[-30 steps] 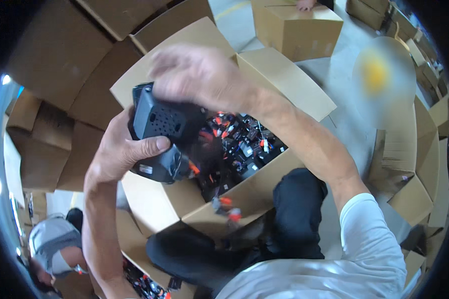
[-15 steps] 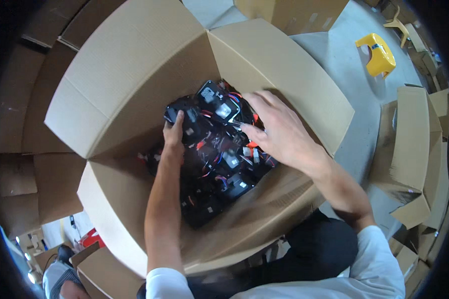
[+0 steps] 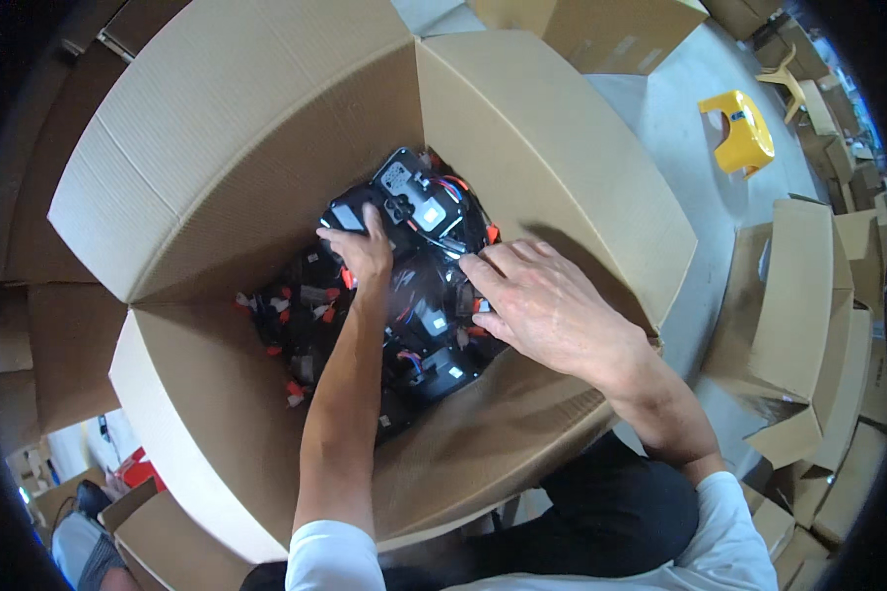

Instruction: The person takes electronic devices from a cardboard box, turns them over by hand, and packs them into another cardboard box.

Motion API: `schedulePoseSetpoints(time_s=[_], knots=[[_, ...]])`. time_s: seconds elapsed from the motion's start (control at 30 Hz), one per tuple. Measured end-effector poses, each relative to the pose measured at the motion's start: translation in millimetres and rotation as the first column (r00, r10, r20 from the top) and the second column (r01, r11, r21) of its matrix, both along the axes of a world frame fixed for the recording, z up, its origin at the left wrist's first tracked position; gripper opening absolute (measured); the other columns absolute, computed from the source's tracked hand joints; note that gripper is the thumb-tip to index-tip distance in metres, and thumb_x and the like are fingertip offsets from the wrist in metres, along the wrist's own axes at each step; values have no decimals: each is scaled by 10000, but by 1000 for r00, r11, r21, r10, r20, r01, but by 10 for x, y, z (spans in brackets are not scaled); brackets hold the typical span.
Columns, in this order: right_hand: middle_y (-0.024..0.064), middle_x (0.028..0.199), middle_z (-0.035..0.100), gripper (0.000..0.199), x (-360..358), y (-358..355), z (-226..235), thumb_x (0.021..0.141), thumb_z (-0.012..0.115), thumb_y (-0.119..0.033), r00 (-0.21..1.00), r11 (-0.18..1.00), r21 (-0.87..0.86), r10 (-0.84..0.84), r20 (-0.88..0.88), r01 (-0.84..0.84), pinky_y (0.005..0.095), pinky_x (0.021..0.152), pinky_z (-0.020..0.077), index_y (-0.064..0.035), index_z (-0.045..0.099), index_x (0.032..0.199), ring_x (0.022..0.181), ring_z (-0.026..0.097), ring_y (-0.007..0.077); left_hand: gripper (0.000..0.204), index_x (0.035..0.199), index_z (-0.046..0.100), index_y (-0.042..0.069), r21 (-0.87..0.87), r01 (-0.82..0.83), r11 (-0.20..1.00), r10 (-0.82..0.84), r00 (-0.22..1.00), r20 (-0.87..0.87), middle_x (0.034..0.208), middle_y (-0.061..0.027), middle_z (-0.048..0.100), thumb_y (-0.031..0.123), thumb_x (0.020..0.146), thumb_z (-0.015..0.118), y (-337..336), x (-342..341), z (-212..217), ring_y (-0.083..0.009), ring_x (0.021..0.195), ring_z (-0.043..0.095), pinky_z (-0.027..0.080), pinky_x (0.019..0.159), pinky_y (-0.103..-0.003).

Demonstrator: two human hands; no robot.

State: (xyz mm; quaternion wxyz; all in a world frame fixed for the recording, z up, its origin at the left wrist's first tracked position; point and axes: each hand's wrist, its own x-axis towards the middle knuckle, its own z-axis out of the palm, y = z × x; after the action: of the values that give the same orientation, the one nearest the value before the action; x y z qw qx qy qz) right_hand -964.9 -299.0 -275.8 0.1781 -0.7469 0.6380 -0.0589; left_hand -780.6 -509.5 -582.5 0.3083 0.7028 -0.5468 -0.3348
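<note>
A large open cardboard box (image 3: 266, 374) stands before me, holding several black electronic units with coloured wires and red and white connectors. My left hand (image 3: 366, 250) rests on a black unit (image 3: 348, 215) near the far side of the pile, its fingers spread. Against that unit lies another black unit (image 3: 426, 202), its face up, with red and blue wires. My right hand (image 3: 547, 307) hovers over the pile's right side, fingers curved, thumb apart from them. Its fingertips are close to a dark cable end; I see nothing gripped. The palm hides part of the pile.
The box's raised flaps (image 3: 552, 128) surround the pile. On the floor to the right are a yellow stool (image 3: 744, 133) and an open carton (image 3: 774, 305). More cartons (image 3: 69, 364) stand at the left. A person (image 3: 84, 552) is at the lower left.
My left hand has shifted right and spread its fingers on the unit. My right hand has moved lower, off the cable by the far unit. The view has shifted slightly.
</note>
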Motion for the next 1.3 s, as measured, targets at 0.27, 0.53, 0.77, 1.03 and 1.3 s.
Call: schedulePoseSetpoints(time_s=[0.27,0.53,0.77,1.03,1.3], knots=[[204,1332,728,610,8,-55,-19,1015,864,-233,997,993,122,-1,-73,10,528,1189,550,10,638,1527,1346,707,405,1024,1804,298,-72,101,122,987,4,618,-786,1564,-202,679,297,1075,915,-51,224,284,-290,1343,719,617,1109,-410],[269,1420,744,403,792,-971,-112,1037,669,-79,853,923,106,383,-356,-370,471,1217,550,129,683,1382,1409,705,387,1158,1846,300,-71,213,79,974,83,750,-656,1597,-225,691,456,1036,936,-247,434,13,-295,1379,698,538,1212,-401],[397,1795,453,1242,310,-1809,-1576,997,916,-527,884,979,192,29,-467,69,559,1444,306,-29,188,1872,1714,431,507,764,1655,562,-83,49,86,995,-8,557,-830,1469,-161,769,341,1105,879,-236,280,16,-245,1295,728,569,1140,-380],[394,1867,337,1272,98,-1690,-1772,966,944,-517,859,973,175,214,-465,-148,538,1459,289,50,227,1851,1757,367,479,919,1727,393,-107,61,136,989,-69,782,-620,1409,-198,765,291,1077,908,-193,145,-50,-291,1232,745,593,1122,-418],[355,1885,337,1266,-213,-1677,-1880,952,966,-459,932,988,146,104,-346,-56,522,1461,303,72,237,1841,1758,359,483,968,1770,328,-153,167,106,980,41,716,-697,1515,-263,717,387,1136,822,-176,-178,-65,-345,1262,769,657,1059,-458]])
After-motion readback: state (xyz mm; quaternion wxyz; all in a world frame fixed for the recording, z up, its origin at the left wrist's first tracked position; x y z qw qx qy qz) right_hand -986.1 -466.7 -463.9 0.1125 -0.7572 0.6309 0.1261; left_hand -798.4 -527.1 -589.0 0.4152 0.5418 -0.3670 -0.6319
